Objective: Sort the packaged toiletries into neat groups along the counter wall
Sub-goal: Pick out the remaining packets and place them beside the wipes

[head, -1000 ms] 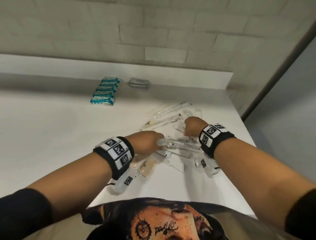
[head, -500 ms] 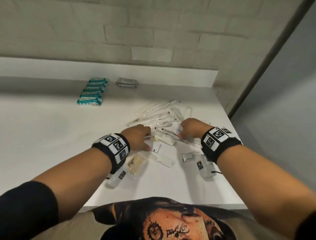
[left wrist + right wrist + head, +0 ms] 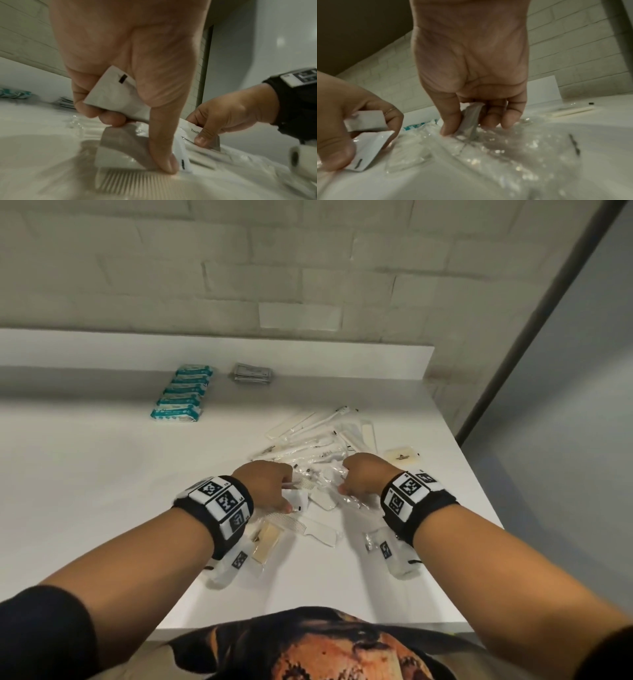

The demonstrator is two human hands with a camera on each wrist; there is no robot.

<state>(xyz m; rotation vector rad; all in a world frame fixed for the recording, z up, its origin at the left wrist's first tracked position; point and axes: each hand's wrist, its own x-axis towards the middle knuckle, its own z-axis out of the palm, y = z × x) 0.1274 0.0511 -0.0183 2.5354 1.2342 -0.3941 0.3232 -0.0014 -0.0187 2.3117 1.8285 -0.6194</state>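
L hand [image 3: 123, 56] grip is clenched round a small white sachet [image 3: 116, 94], thumb pressing a second white sachet [image 3: 120, 152] onto the desk [image 3: 85, 474] over a packaged comb [image 3: 301, 523]; R hand [image 3: 471, 60] grip pinches a clear packet printed "Tooth…" [image 3: 195, 130] in the loose pile of packaged toothbrushes [image 3: 308, 440]. Relative to that pile: teal packs [image 3: 181, 393] in a row and a grey packet stack [image 3: 253, 373] sit behind-left near the tiled wall [image 3: 239, 268], a cream sachet [image 3: 402, 455] lies right of it close to the desk's right edge. Bare white desk spreads left of the pile.
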